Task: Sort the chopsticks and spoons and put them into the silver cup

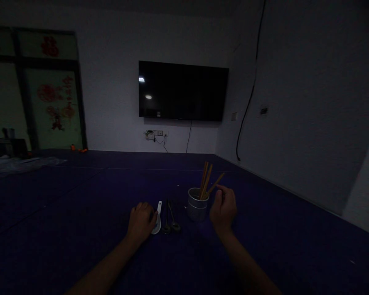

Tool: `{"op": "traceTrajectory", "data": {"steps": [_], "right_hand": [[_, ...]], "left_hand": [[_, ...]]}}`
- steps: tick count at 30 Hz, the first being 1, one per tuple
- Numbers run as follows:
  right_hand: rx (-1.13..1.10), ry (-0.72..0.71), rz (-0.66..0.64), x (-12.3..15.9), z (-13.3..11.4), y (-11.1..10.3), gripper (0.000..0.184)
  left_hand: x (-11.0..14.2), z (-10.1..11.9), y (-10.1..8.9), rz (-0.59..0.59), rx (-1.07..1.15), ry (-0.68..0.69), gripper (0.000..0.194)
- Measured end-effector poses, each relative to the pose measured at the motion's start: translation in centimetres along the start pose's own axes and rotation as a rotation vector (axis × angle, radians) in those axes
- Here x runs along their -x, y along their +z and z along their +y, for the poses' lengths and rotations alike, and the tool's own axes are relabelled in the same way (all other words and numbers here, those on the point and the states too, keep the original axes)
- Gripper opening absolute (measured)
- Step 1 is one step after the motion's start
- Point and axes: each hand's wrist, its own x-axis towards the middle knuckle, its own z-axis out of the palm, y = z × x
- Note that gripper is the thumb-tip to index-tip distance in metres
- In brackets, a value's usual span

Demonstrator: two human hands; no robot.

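Observation:
A metal cup (197, 209) stands on the dark blue surface (80, 213) with several wooden chopsticks (205, 180) in it. My right hand (223, 209) is raised just right of the cup, its fingertips pinched near the top of one tilted chopstick (217, 184). My left hand (140, 222) rests curled on the surface, its thumb touching a white ceramic spoon (158, 221). Two metal spoons (170, 221) lie side by side between the white spoon and the cup.
The room is dim. A black TV (182, 90) hangs on the far wall above sockets and cables (155, 134). At the left is a dark-framed glass door (33, 90) with red decorations. Clutter (6, 147) sits at the far left edge.

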Motion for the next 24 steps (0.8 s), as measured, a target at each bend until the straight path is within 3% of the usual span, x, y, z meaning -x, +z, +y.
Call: {"op": "traceTrajectory", "data": {"steps": [5,10,16,24], "right_hand": [[-0.051,-0.323,-0.486,4.3,-2.9,1.3,0.036],[0.015,-0.438,-0.832,8.0,-5.6,2.3,0.031],[0.024,-0.446,-0.957,8.4,-5.6,2.9,0.025],[0.072,-0.324,-0.953,7.9,-4.3,3.4,0.034]], "left_hand": [[0.1,0.3,-0.2,-0.035,-0.006,-0.006,0.034],[0.2,0.3,-0.2,-0.078,-0.019,0.001,0.039],[0.3,0.4,-0.1,-0.125,-0.041,0.012,0.037],[0.6,0.8,-0.3,-0.096,-0.076,0.061,0.047]]}}
